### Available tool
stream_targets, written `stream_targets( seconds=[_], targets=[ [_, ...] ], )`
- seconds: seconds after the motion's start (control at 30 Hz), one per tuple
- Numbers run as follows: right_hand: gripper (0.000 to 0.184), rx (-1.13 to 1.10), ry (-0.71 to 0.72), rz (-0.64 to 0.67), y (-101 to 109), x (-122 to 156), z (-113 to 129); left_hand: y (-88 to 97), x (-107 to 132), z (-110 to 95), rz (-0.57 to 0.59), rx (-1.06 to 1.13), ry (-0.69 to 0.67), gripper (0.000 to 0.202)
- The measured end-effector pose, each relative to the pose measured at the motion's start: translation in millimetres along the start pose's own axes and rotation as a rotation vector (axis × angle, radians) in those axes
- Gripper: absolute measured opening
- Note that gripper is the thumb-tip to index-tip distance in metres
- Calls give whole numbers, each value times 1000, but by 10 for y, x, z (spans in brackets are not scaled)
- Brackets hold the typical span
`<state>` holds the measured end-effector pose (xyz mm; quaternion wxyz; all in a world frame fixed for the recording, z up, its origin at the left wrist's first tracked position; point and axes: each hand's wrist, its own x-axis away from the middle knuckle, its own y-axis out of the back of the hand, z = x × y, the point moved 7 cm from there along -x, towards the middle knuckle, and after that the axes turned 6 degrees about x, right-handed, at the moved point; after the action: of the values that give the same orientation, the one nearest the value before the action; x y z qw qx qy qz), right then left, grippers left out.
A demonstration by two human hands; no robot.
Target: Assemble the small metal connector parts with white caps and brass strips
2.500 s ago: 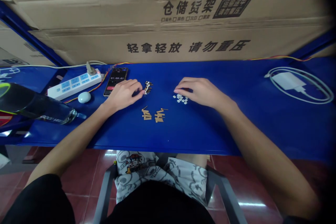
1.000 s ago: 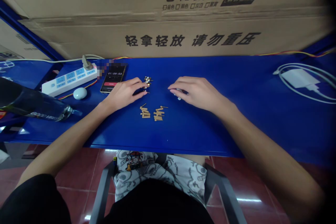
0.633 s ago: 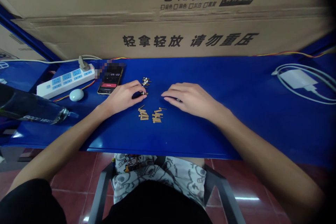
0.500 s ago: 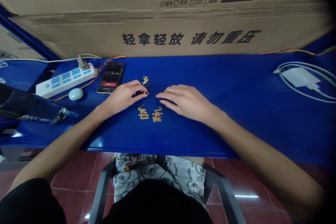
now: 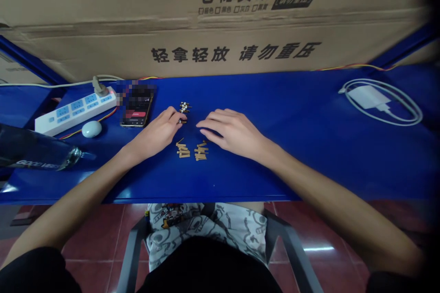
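Note:
On the blue table, my left hand [image 5: 156, 132] is curled, its fingertips pinched on a small dark pin [image 5: 182, 120]. Just behind it stands a little cluster of white-headed pins [image 5: 184, 107]. My right hand [image 5: 230, 131] lies flat and open, with its fingertips close to two small heaps of tan strips with thin metal pins [image 5: 191, 150]. Nothing shows between its fingers. The small white bits seen earlier are out of sight, perhaps under this hand.
A phone [image 5: 135, 114] with a partly blurred screen lies left of my left hand, beside a white power strip [image 5: 74, 114] and a pale oval object [image 5: 91, 129]. A bottle [image 5: 37, 149] lies at far left. A white charger with cable [image 5: 367, 97] sits at right, before a cardboard carton [image 5: 220, 23].
My right hand has slid left from the white bits toward the tan strips, covering or passing them. My left hand stays at the pin. The whole view has shifted slightly.

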<state>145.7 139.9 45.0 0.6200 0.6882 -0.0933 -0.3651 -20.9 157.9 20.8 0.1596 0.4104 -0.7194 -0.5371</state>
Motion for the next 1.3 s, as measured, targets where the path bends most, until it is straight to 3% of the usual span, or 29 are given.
stream_targets(
  seconds=[0.2,0.43,0.67,0.9,1.07,1.2,1.3],
  targets=[
    [29,-22,-5,-10,14,-1,-8,-20,-2,36,-35,27,3,25],
    [28,-34,58,-20,5,-1,40,42,-31,-38,-43,-8,-94,20],
    [28,-14,88,-17,12,0,73,16,-42,-73,30,-91,-155,25],
    [35,-76,3,-48,38,6,26,110,-43,-79,-86,380,-15,12],
    [36,-296,-6,-157,88,20,82,94,-33,-190,-71,869,94,20],
    [25,-407,-25,-223,139,31,110,89,-33,-246,-94,976,98,29],
    [18,-486,-121,-212,143,15,84,95,-25,-242,-149,908,88,32]
  ],
)
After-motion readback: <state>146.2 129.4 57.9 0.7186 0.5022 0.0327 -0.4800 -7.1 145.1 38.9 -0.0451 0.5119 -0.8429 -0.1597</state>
